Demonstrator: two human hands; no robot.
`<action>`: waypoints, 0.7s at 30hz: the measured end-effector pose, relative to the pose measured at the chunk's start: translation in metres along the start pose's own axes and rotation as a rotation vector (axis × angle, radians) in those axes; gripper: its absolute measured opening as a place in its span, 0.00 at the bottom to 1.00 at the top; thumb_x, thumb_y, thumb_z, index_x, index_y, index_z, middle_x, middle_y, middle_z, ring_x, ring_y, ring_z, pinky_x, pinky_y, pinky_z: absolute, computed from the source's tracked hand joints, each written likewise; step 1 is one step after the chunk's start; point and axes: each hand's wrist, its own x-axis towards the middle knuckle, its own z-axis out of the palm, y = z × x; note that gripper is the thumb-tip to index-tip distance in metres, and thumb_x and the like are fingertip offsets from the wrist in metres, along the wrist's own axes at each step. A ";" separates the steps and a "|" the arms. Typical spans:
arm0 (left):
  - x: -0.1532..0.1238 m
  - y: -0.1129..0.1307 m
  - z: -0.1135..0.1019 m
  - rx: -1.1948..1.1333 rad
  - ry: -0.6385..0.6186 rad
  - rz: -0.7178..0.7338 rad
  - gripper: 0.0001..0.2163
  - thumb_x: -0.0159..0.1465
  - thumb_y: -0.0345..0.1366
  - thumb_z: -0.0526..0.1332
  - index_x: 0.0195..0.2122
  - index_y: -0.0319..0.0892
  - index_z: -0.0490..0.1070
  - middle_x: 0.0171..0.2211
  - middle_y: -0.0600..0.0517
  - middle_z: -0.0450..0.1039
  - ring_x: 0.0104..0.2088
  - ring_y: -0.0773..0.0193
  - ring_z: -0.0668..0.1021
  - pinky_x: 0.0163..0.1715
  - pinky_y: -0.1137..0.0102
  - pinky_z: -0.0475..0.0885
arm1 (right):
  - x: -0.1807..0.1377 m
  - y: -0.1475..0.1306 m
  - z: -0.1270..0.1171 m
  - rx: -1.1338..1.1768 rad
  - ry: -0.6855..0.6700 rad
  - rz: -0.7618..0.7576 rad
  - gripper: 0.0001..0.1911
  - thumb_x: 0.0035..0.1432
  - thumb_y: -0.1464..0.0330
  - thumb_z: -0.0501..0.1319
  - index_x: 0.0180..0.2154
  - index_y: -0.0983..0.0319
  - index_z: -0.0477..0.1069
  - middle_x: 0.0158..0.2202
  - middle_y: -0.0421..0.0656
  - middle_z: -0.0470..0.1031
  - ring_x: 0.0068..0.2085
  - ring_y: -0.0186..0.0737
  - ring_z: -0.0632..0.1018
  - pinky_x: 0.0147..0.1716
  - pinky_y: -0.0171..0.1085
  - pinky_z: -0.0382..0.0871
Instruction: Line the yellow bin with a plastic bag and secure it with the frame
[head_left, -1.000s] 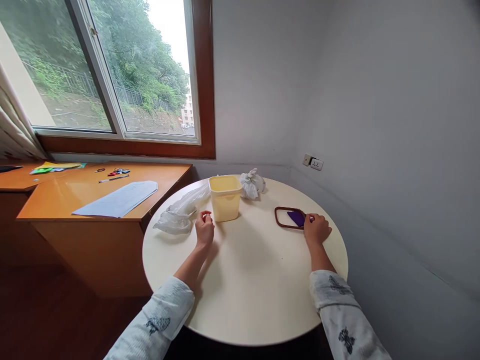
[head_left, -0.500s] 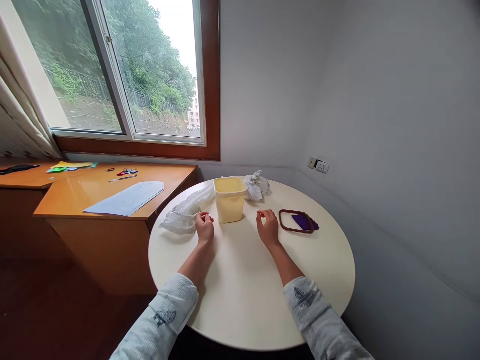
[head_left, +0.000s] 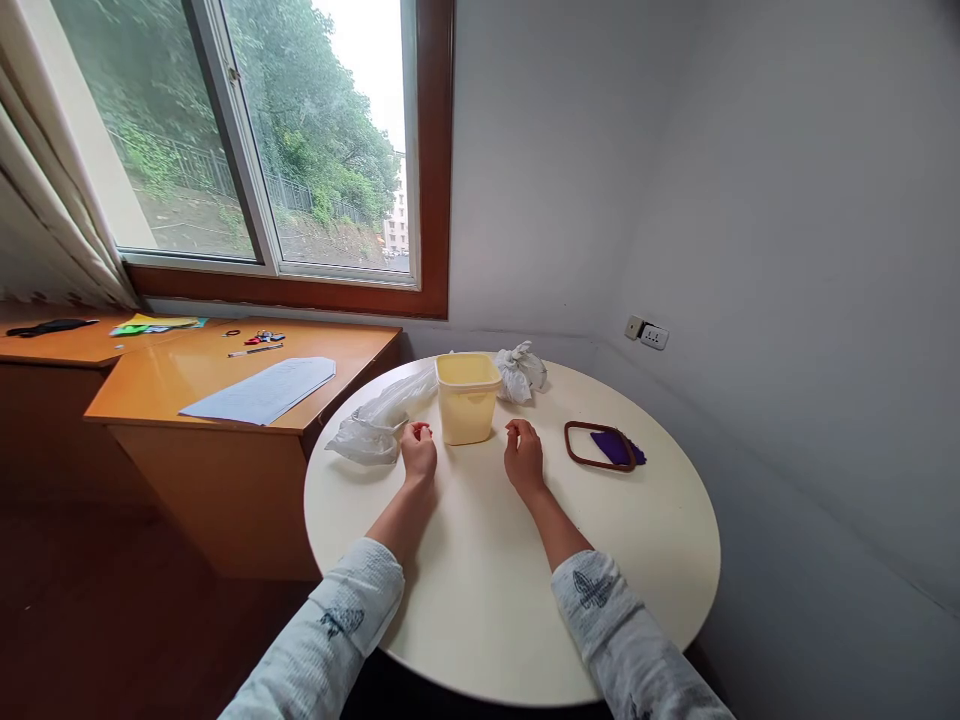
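Both my hands rest on a round cream table (head_left: 495, 600), one on each side of an open yellow plastic container (head_left: 466, 398). My left hand (head_left: 418, 452) lies just left of the container with its fingers curled in, and I see nothing in them. My right hand (head_left: 523, 457) lies just right of the container, fingers also curled, holding nothing visible. A crumpled clear plastic bag (head_left: 373, 428) lies beside my left hand. To the right lies a brown rectangular lid rim (head_left: 576, 445) with a purple piece (head_left: 616, 447) inside it.
A knotted white bag (head_left: 523, 371) sits behind the container. An orange desk (head_left: 225, 385) with a sheet of paper (head_left: 262, 390), a pen and small items stands at the left under the window. A wall socket (head_left: 648, 333) is on the right wall, close behind the table.
My right hand has left the brown lid rim and moved left to beside the yellow container. My left hand has stayed put. The view has shifted slightly.
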 end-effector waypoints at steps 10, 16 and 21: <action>-0.011 0.012 0.001 -0.026 -0.151 0.063 0.14 0.64 0.38 0.57 0.49 0.39 0.65 0.48 0.46 0.68 0.44 0.59 0.74 0.42 0.59 0.72 | 0.003 -0.004 0.027 0.232 -0.111 0.019 0.15 0.59 0.62 0.49 0.44 0.58 0.67 0.44 0.46 0.73 0.48 0.43 0.73 0.44 0.43 0.67; -0.020 0.022 0.002 -0.077 -0.216 0.037 0.13 0.65 0.38 0.56 0.48 0.38 0.66 0.46 0.47 0.69 0.42 0.60 0.75 0.41 0.61 0.72 | -0.002 -0.009 0.026 0.321 -0.109 0.040 0.13 0.58 0.61 0.51 0.40 0.58 0.69 0.51 0.46 0.70 0.52 0.42 0.70 0.47 0.42 0.66; -0.023 0.022 0.002 -0.094 -0.275 0.030 0.14 0.65 0.38 0.56 0.49 0.39 0.66 0.47 0.46 0.68 0.43 0.60 0.74 0.42 0.60 0.72 | -0.007 -0.013 0.011 0.339 -0.083 0.088 0.14 0.58 0.61 0.51 0.42 0.59 0.68 0.48 0.46 0.73 0.49 0.42 0.72 0.45 0.41 0.67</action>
